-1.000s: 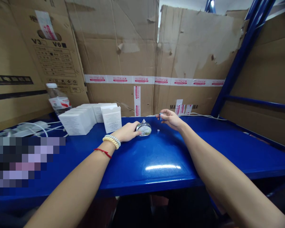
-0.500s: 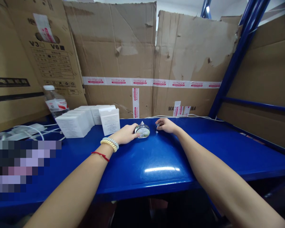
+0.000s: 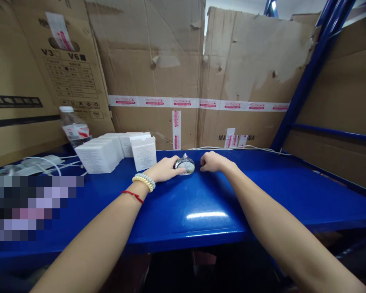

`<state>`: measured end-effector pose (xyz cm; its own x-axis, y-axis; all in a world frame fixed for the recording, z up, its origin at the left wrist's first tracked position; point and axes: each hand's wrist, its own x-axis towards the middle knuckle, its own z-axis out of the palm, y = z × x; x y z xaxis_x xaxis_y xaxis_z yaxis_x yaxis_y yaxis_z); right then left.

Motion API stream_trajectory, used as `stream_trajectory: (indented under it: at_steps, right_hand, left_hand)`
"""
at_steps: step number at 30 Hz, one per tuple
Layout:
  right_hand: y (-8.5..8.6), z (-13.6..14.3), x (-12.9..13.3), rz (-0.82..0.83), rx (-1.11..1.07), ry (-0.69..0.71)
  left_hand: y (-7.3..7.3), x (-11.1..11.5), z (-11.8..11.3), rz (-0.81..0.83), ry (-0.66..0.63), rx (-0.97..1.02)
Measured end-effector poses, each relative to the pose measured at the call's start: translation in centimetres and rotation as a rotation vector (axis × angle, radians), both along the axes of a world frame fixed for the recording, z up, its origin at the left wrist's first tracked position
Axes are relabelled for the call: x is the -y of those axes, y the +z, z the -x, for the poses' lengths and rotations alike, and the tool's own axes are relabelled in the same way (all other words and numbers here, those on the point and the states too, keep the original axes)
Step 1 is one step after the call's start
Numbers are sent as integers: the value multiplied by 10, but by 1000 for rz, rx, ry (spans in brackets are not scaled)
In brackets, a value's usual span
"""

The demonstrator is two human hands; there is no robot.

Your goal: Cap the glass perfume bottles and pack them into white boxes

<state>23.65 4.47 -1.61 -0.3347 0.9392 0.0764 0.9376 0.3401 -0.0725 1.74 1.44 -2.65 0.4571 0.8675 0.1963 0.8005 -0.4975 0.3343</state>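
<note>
A rounded glass bottle [image 3: 186, 167] with a small nozzle on top stands upright on the blue table [image 3: 201, 195]. My left hand [image 3: 166, 169] grips its left side, with the thumb across the front. Just right of the bottle, a short gap away, my right hand [image 3: 212, 162] is closed with its fingers curled toward the table; whatever it holds is hidden. To the left of my left hand stands a white box [image 3: 143, 154] with its top flap raised, in front of a row of white boxes [image 3: 97, 156].
A plastic water bottle [image 3: 75, 128] stands behind the white boxes. White cables and a power strip [image 3: 38, 165] lie at the left. Large cardboard sheets [image 3: 152, 73] line the back, and a blue metal post [image 3: 308, 77] slants up at the right.
My right hand has turned and its fingers have curled in. The small clear piece at its fingertips is no longer visible. The view has shifted slightly.
</note>
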Motion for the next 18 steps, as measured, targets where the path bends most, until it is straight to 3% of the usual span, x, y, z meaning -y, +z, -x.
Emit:
stream_trajectory:
  at_steps: [3,5,8,12,15,18]
  right_hand:
    - [-4,4,0,21,37,9]
    - [-4,5,0,-19,-52,56]
    - [1,7,2,-30,-461,119]
    - [6,14,7,136,-1095,236]
    - [5,20,10,225,-1298,306]
    - [2,24,11,247,-1322,361]
  left_hand:
    - [-1,-1,0,-4,2,4]
    - [-1,-2,1,-9,-6,10]
    - [-2,-3,1,15,-38,51]
    - [-4,-5,1,84,-122,119]
    - [-5,-5,1,102,-173,141]
    - [-5,-5,1,98,-206,144]
